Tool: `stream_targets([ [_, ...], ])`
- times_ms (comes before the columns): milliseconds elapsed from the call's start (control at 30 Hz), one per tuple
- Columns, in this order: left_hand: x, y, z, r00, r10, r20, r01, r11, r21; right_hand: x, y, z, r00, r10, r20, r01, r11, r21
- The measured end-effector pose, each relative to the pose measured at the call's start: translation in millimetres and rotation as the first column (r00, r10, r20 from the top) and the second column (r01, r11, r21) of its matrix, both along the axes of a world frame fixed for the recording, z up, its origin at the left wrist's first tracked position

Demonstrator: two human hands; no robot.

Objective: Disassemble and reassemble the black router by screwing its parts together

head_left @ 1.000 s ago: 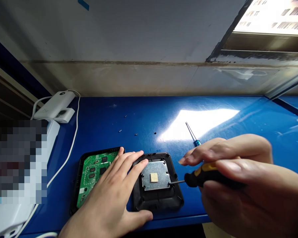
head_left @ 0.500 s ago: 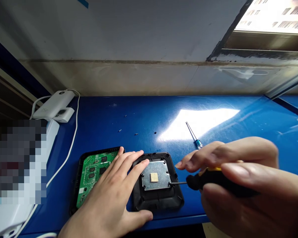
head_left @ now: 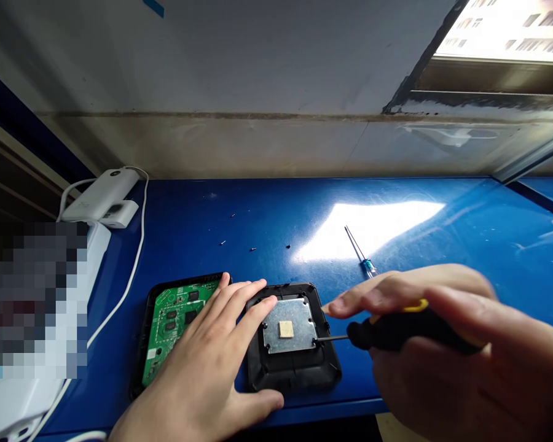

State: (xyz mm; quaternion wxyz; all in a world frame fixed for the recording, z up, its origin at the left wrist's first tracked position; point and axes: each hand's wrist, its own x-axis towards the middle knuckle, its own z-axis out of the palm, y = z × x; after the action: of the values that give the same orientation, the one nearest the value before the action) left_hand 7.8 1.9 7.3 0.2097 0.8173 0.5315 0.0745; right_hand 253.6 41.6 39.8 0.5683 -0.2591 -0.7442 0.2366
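My right hand [head_left: 442, 344] is wrapped round a black and yellow screwdriver [head_left: 396, 331]. The screwdriver's shaft points left, its tip at the lower right corner of a silver metal plate [head_left: 295, 307] with a small beige pad [head_left: 286, 329] on it. That plate sits inside a black plastic cover [head_left: 299, 374]. Spread flat, my left hand [head_left: 212, 350] rests with its fingers over the cover's left side and the edge of a black casing that holds a green circuit board [head_left: 172, 313]. Part of the board is hidden under this hand.
Several small screws [head_left: 252, 249] lie on the blue tabletop [head_left: 179, 221] beyond the cover. A second screwdriver with a teal handle [head_left: 367, 266] lies behind my right hand. White devices [head_left: 101, 193] and a white cable [head_left: 138, 258] are along the left side, below the wall.
My right hand has turned about the screwdriver handle, and its fingers and thumb have shifted. The tip remains at the plate's corner. My left hand has stayed still.
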Motion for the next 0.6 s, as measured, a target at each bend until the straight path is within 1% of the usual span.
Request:
stream_targets([
  [67,0.5,0.2,1.4,1.000,0.005,-0.002,-0.005,1.000,-0.018,0.5,0.3,2.2,1.000,0.026,0.003,-0.026,1.000,-0.015],
  [133,0.9,0.2,1.9,1.000,0.007,-0.005,-0.007,1.000,-0.028,-2.2,-2.0,3.8,0.999,0.020,-0.031,-0.020,1.000,-0.021],
  [233,0.6,0.2,0.5,1.000,0.008,0.002,-0.008,1.000,-0.015,-7.2,-4.9,3.9,0.994,-0.065,-0.093,0.068,0.997,0.022],
  [267,0.4,0.2,-0.3,1.000,0.009,0.004,-0.009,1.000,-0.009,-7.7,-4.6,3.4,0.990,-0.111,-0.090,0.113,0.993,0.027],
  [300,0.1,0.1,-0.9,1.000,0.009,0.005,-0.009,1.000,-0.007,-7.4,-3.7,2.7,0.989,-0.130,-0.067,0.132,0.991,0.028],
  [333,0.0,0.1,-1.3,1.000,0.007,0.006,-0.007,1.000,-0.009,-6.4,-2.3,1.9,0.991,-0.126,-0.038,0.127,0.992,0.024],
  [400,0.0,-0.2,-1.1,1.000,0.004,0.001,-0.004,1.000,-0.024,-3.5,1.0,1.0,0.999,-0.052,-0.008,0.052,0.999,0.012],
  [467,0.4,-0.7,0.3,1.000,0.006,-0.007,-0.007,0.999,-0.038,-1.5,3.0,1.1,0.999,0.029,-0.021,-0.030,0.999,-0.020],
  [500,0.6,-0.9,1.2,1.000,0.008,-0.010,-0.008,0.999,-0.044,-1.2,3.4,1.5,0.998,0.049,-0.034,-0.050,0.998,-0.040],
  [567,1.1,-1.2,2.6,1.000,0.013,-0.018,-0.014,0.998,-0.054,-2.2,3.5,2.3,0.997,0.035,-0.065,-0.040,0.997,-0.068],
  [600,1.2,-1.3,3.1,1.000,0.013,-0.019,-0.014,0.998,-0.057,-3.0,3.8,2.5,0.997,0.018,-0.076,-0.022,0.998,-0.053],
])
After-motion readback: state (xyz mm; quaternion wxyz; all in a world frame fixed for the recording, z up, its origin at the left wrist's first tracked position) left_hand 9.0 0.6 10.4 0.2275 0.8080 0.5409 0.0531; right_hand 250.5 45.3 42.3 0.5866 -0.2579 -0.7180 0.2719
